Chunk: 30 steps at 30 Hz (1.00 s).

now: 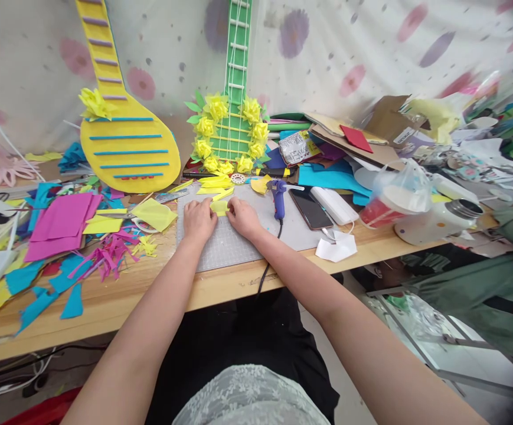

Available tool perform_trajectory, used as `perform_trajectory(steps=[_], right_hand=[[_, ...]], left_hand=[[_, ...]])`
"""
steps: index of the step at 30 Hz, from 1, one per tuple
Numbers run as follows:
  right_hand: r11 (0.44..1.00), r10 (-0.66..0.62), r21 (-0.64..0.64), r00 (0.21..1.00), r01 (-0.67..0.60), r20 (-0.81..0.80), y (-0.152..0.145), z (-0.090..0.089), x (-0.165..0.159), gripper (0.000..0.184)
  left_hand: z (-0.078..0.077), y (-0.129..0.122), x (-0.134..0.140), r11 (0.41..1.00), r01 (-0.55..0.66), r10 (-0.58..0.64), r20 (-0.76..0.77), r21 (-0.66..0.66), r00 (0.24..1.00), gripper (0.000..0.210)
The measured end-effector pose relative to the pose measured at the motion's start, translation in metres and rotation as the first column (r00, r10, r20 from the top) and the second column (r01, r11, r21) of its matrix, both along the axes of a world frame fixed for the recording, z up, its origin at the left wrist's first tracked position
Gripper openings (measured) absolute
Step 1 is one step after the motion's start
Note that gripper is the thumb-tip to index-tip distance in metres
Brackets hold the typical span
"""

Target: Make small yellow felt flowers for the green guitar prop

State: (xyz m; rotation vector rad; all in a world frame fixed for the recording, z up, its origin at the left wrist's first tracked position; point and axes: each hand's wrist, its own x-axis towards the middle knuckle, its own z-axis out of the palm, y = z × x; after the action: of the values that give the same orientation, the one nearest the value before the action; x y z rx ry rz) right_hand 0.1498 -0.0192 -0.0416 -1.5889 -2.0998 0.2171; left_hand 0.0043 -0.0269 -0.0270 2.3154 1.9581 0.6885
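Bright even light, soft shadows, right edge stretched, blurry

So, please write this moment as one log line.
left hand: at left end of yellow paper strip; right hand: at its right end; beneath: grey gridded cutting mat; right side: purple glue gun, unheld

Found left hand (199, 219) and right hand (244, 218) on a grey gridded cutting mat (221, 251), holding a short yellow strip (219, 208) by opposite ends. Noted yellow pieces (215, 182) just beyond, a purple glue gun (278, 199) beside the right hand, and a dark phone (310, 208) near a white device (333, 203) farther right. Recorded a yellow lute-shaped board (130, 141) with blue bars, and a green board (235, 121) ringed with yellow flowers (215, 107), both upright behind. Logged magenta sheets (64, 224), blue scraps (74, 302) and partly covered scissors (143, 226) at left on the wooden table (132, 283). Sighted part of another person in green (482, 283) at far right
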Motion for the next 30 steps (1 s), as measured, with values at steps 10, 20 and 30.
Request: perform_trajectory(steps=[10,20,30], right_hand=[[1.0,0.002,0.008,0.996,-0.002,0.089,-0.0011,0.0014,-0.0014,0.011],[0.996,0.058,0.061,0.987,-0.068,0.148,0.0006,-0.0021,-0.0011,0.019],[0.993,0.006,0.116,0.996,-0.016,0.088,-0.0005,0.005,-0.0084,0.028]], left_hand=[[0.0002,-0.0002,0.0008,0.999,-0.033,0.033,0.014,-0.001,0.999,0.032],[-0.0016,-0.0006,0.0006,1.0,0.006,-0.006,-0.073,-0.003,0.997,0.012],[0.0009,-0.0012,0.005,0.999,-0.026,0.022,-0.081,-0.041,0.996,0.015]])
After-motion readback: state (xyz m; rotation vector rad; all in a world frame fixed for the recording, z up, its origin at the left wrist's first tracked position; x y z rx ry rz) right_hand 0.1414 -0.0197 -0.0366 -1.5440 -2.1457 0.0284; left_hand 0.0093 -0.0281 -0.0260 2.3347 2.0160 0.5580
